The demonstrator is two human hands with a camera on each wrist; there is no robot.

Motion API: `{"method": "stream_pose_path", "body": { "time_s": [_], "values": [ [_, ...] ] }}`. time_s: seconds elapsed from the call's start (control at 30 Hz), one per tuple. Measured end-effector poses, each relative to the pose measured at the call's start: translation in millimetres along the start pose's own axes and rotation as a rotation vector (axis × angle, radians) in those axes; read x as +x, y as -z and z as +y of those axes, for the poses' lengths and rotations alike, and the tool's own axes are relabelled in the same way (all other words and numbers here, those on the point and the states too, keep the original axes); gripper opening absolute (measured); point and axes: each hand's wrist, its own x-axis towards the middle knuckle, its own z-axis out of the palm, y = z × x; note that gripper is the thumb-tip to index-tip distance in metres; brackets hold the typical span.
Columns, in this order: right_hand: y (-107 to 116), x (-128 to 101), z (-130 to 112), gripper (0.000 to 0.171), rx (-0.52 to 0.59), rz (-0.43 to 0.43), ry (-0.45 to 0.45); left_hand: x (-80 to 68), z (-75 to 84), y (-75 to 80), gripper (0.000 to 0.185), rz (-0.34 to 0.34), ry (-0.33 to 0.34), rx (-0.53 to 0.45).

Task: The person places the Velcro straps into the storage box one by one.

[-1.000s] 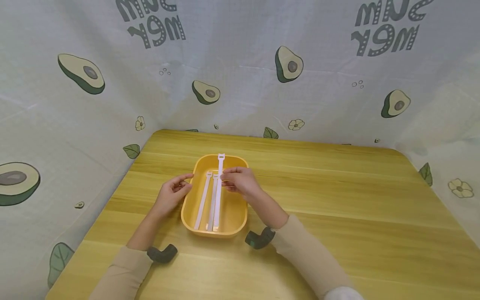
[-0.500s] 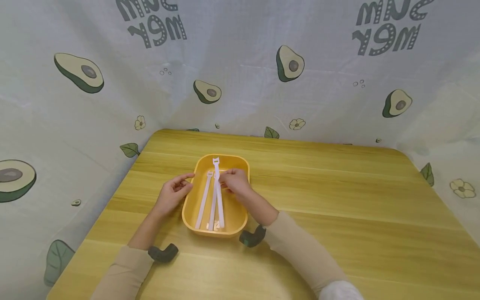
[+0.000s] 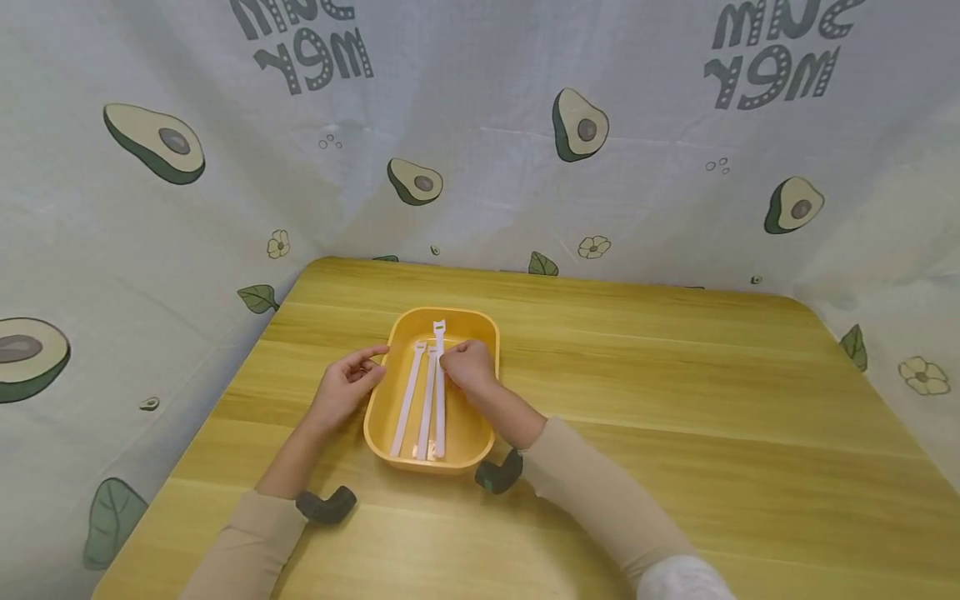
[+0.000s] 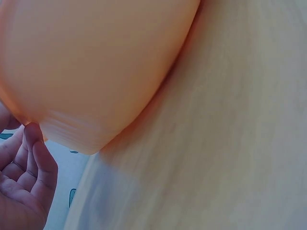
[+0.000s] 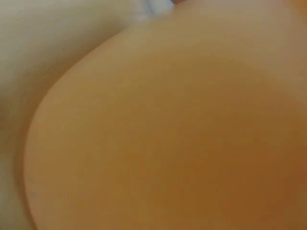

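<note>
A yellow plastic bin (image 3: pixel 468 425) stands on the wooden table, left of its middle. Inside lie two white hook-and-loop cable ties, the left one (image 3: pixel 407 402) slanted and the middle one (image 3: pixel 426 408) nearly straight. My right hand (image 3: pixel 471 367) reaches in over the right rim and pinches a third white cable tie (image 3: pixel 440 408) along its upper part, its slotted head pointing away from me. My left hand (image 3: pixel 343 387) holds the bin's left rim; the left wrist view shows its thumb and fingers (image 4: pixel 36 129) at the edge. The right wrist view shows mostly the blurred bin wall (image 5: pixel 144 134).
Dark curved pieces sit at the left wrist (image 3: pixel 327 506) and the right wrist (image 3: pixel 499 472). The wooden tabletop (image 3: pixel 675 400) stretches away to the right. Behind it hangs a white curtain (image 3: pixel 495 208) printed with avocados.
The pinched cable tie first tilted left across the middle one, then straightened beside it, its head now nearer me. My right hand moved slightly towards me. The left hand stayed on the rim.
</note>
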Motion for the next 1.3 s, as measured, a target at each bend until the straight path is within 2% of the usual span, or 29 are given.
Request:
{"method": "stream_pose_path", "body": {
  "time_s": [0.2,0.37,0.43,0.5,0.6,0.63,0.77,0.87,1.3],
  "values": [
    [-0.8,-1.0,-3.0,0.004,-0.201,0.069,0.018,4.1,3.6,0.3,0.036,-0.007,0.005,0.003],
    [-0.7,0.3,-3.8,0.033,-0.315,0.057,0.079,7.0,5.3,1.0,0.038,-0.017,0.009,0.010],
    [-0.6,1.7,-3.7,0.039,-0.348,0.042,0.084,8.4,5.8,1.6,0.038,-0.020,0.014,0.004],
    [-0.3,2.2,-3.6,0.034,-0.369,0.023,0.073,9.4,6.4,2.0,0.039,-0.024,0.022,0.001],
    [-0.1,1.8,-4.1,0.012,-0.399,-0.008,0.040,10.5,7.2,2.4,0.039,-0.022,0.027,0.003],
    [-0.3,1.5,-4.6,0.013,-0.409,-0.017,0.030,10.4,8.0,2.4,0.038,-0.020,0.027,0.007],
    [-1.7,1.2,-6.7,0.053,-0.465,-0.038,-0.004,10.4,10.4,3.1,0.036,-0.017,0.018,0.017],
    [-2.9,1.7,-7.1,0.066,-0.492,-0.040,-0.017,10.9,10.6,3.9,0.036,-0.021,0.016,0.012],
    [-7.9,4.4,-8.9,0.056,-0.651,0.005,0.013,14.5,10.5,6.6,0.037,-0.034,0.031,0.009]
  ]
}}
